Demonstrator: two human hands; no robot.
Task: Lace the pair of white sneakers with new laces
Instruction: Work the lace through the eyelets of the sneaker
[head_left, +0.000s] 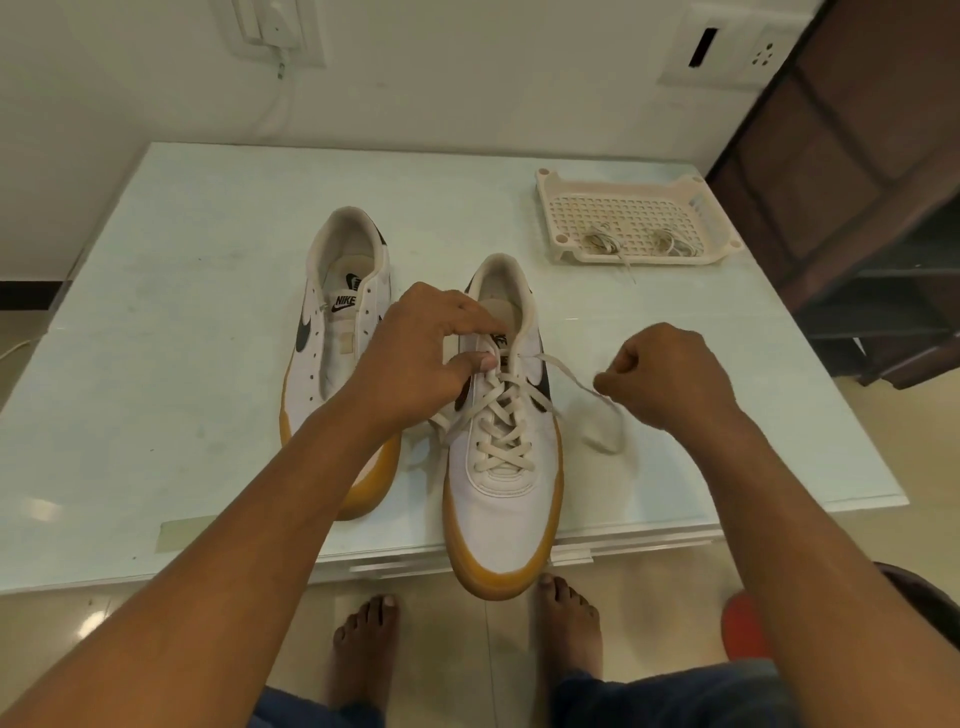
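1. The desk (182, 312) carries everything. We think the pale, flat top makes it easy to see the thin laces.
2. The unlaced sneaker (317, 358) stands on the left with bare eyelets and is not touched. In our judgement it waits for its turn.
3. The laced sneaker (504, 499) stands beside it, toe over the near edge of the desk and heel away, probably so that the eyelets face us.
4. The basket (550, 208) at the far right holds two small bundles (602, 241) of lace. We cannot tell if they are old or new.
5. The left hand (421, 353) lies over the top eyelets, and its thumb and fingers pinch the lace there to keep the tension.
6. The right hand (670, 374), just right of this sneaker, is curled and pinches the free end.
7. The lace (498, 415) crosses up the sneaker between both hands and runs out tight to the right hand.
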